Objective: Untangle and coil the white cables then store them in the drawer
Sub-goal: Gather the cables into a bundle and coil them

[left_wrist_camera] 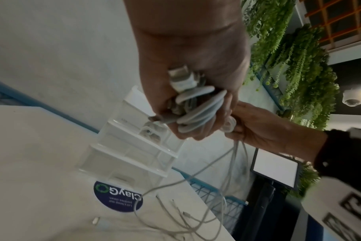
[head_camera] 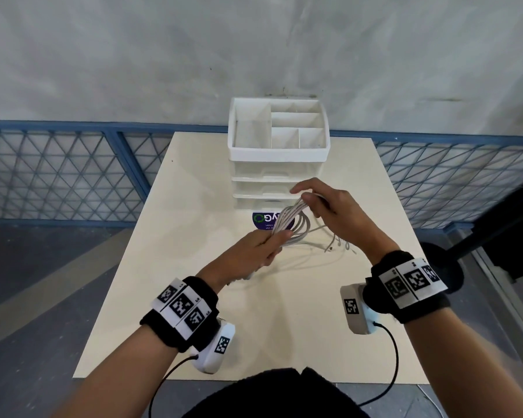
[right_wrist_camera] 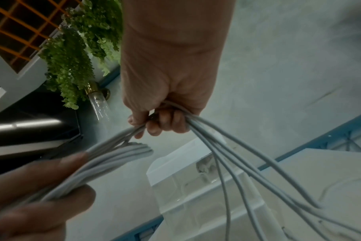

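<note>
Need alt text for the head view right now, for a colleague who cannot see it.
Both hands hold a loose coil of white cables above a pale table: left hand at its near end, right hand at its far end. Loose cable ends trail on the table. Behind stands a white drawer unit, drawers closed.

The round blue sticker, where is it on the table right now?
In the head view the round blue sticker lies flat on the table, right at the foot of the white drawer unit, partly hidden behind the held white cables.

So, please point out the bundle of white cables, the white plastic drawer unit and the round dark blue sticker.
bundle of white cables (head_camera: 287, 220), head view, looped strands.
white plastic drawer unit (head_camera: 277, 152), head view, tray's front wall.
round dark blue sticker (left_wrist_camera: 111, 198), left wrist view, printed face.
</note>
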{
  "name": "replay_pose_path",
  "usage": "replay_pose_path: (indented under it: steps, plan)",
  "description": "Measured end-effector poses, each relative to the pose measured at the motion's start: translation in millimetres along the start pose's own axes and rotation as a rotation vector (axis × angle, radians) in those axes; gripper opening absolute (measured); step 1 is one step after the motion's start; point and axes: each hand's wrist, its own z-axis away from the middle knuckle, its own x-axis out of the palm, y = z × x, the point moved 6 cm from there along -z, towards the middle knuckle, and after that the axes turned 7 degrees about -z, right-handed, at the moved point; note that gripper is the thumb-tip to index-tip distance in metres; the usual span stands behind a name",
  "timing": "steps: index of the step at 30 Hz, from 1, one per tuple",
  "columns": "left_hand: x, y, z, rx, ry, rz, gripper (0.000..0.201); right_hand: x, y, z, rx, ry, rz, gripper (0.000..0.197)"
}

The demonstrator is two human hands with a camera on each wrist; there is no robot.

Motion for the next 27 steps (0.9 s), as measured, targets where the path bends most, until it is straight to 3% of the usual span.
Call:
replay_pose_path:
  steps: [5,9,13,18,23,27]
  plan:
    - [-27.1,-8.6,-3.3,-0.017,0.083,-0.049,0.052,9.8,9.6,12.1,0.029,-0.091,0.098,0.023]
    - [-27.9,-7.3,-3.5,-0.03,0.005,-0.133,0.048,16.7,19.8,15.8,0.114,-0.034,0.139,0.022]
    - [-16.7,-4.7,-8.9,-0.013,-0.004,-0.201,0.041,24.4,15.2,10.4,0.191,0.11,-0.028,0.024]
    - [-10.2,-4.7,-17.6,0.033,0.122,-0.193,0.036,41.5,22.5,9.3,0.43,0.236,-0.253,0.03]
    - [-5.9,11.3,-16.6,0.147,0.174,-0.104,0.025,51.4,20.9,12.5,0.507,0.26,-0.486,0.042]
    - [-2.3,-6.0,-22.8,0.074,0.146,-0.06,0.041,56.6,15.5,12.8,0.512,0.231,-0.577,0.048]
